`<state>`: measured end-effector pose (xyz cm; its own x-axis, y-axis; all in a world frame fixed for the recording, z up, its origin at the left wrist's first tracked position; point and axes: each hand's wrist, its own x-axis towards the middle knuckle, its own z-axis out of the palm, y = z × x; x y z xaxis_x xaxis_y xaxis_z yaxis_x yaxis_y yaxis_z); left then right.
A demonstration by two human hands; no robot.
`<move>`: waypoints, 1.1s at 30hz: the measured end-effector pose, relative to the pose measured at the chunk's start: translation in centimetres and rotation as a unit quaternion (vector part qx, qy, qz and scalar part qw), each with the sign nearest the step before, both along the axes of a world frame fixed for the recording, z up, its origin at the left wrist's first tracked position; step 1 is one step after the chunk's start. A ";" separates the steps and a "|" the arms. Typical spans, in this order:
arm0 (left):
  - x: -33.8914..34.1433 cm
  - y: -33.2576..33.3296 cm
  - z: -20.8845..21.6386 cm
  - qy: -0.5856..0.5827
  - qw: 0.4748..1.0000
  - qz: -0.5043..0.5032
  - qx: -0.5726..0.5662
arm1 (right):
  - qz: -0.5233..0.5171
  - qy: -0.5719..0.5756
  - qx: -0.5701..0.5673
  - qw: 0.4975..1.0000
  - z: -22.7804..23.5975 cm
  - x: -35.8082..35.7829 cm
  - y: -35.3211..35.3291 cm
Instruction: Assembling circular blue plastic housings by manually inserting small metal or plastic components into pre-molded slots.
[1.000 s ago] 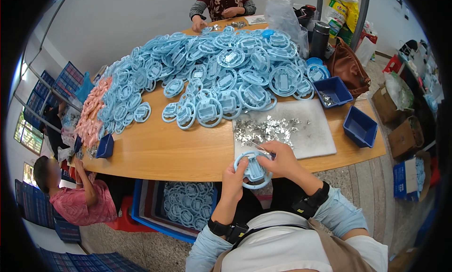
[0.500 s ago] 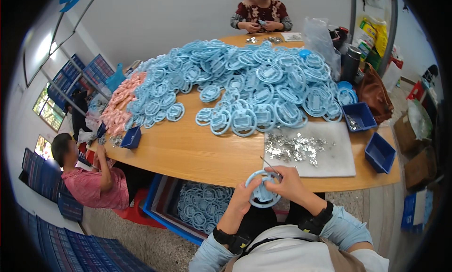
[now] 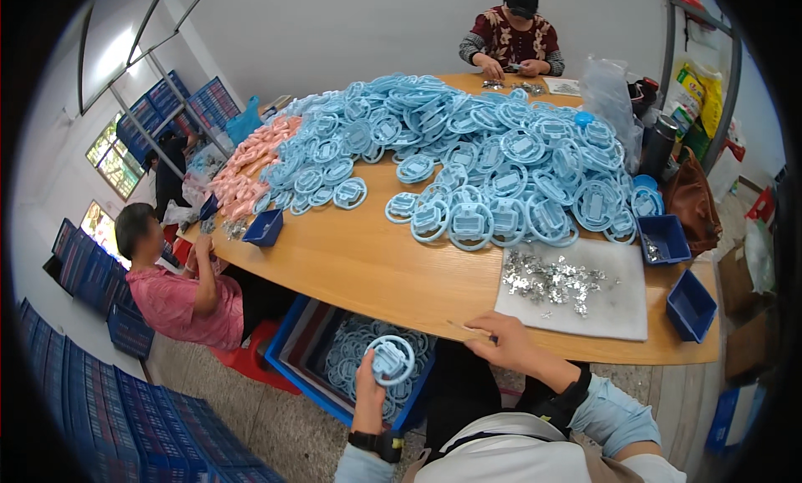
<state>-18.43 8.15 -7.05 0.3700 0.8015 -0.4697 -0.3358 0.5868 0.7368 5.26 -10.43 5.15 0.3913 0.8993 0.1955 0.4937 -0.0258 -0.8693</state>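
My left hand (image 3: pixel 368 393) grips a light-blue plastic ring (image 3: pixel 392 360), which looks like a toy steering wheel with a shaped plate across its middle. It hangs over a blue crate (image 3: pixel 286 331) filled with rings of the same sort. At the table's front edge, my right hand (image 3: pixel 511 343) is closed around a thin pointed tool (image 3: pixel 461 326) with a dark end; its exact kind is not clear. Beyond that hand lies a white mat (image 3: pixel 614 317) with small silver metal pieces (image 3: pixel 555 280) strewn over it.
A large heap of light-blue rings (image 3: pixel 468 161) covers the table (image 3: pixel 359 253), with pink parts (image 3: pixel 255 161) at its left. Two blue bins (image 3: pixel 664 237) (image 3: pixel 692 306) stand at the right. Co-workers sit at the left (image 3: pixel 180 295) and far side (image 3: pixel 514 36).
My left hand has carried the ring leftward, away from my right hand, to above the crate. My right hand has shifted slightly, keeping the thin tool. The view has turned a little.
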 end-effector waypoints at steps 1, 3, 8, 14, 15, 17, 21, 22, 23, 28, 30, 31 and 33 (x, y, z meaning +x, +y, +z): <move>-1.1 0.4 -2.3 0.089 0.996 0.011 -0.031 | 0.007 -0.012 0.007 1.000 0.0 -0.1 -0.2; -2.4 1.3 -5.5 0.257 0.962 0.025 -0.086 | 0.014 -0.040 0.029 0.999 0.2 0.2 -0.4; -3.1 -0.5 -5.3 0.325 0.937 -0.126 0.027 | 0.003 -0.080 -0.011 0.997 -0.9 0.9 -1.9; -2.5 -1.3 -3.3 0.270 0.946 -0.139 0.114 | 0.003 -0.147 -0.021 0.989 -1.5 1.2 -3.4; -2.4 -1.3 -3.1 0.264 0.945 -0.150 0.125 | 0.004 -0.153 -0.024 0.988 -1.6 1.1 -3.7; -2.5 -1.7 -3.0 0.253 0.941 -0.172 0.146 | 0.003 -0.171 -0.016 0.985 -1.7 1.2 -4.2; -3.5 -2.7 -3.6 0.220 0.946 -0.176 0.162 | 0.009 -0.196 -0.025 0.980 -1.8 1.4 -5.7; -3.9 -3.1 -3.9 0.221 0.946 -0.172 0.161 | 0.008 -0.203 -0.028 0.979 -1.7 1.5 -6.1; -4.2 -3.3 -3.9 0.224 0.946 -0.168 0.161 | 0.006 -0.209 -0.028 0.978 -1.7 1.4 -6.3; -5.3 -2.5 -3.1 0.228 0.941 -0.177 0.178 | 0.042 -0.273 -0.008 0.961 -0.5 2.6 -6.2; -4.7 -0.2 -1.9 0.228 0.934 -0.180 0.208 | 0.039 -0.298 -0.031 0.953 0.8 3.9 -4.8; -4.0 0.9 -0.8 0.224 0.931 -0.173 0.229 | 0.039 -0.312 -0.042 0.948 1.3 4.7 -3.9; -2.3 3.5 2.3 0.221 0.922 -0.163 0.271 | 0.028 -0.353 -0.017 0.935 0.8 6.7 -0.7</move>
<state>-20.74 11.61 -4.78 0.5020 0.8426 -0.1950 0.1978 0.1076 0.9743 12.00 -11.18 5.93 0.1281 0.9250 0.3578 0.9456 -0.0052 -0.3252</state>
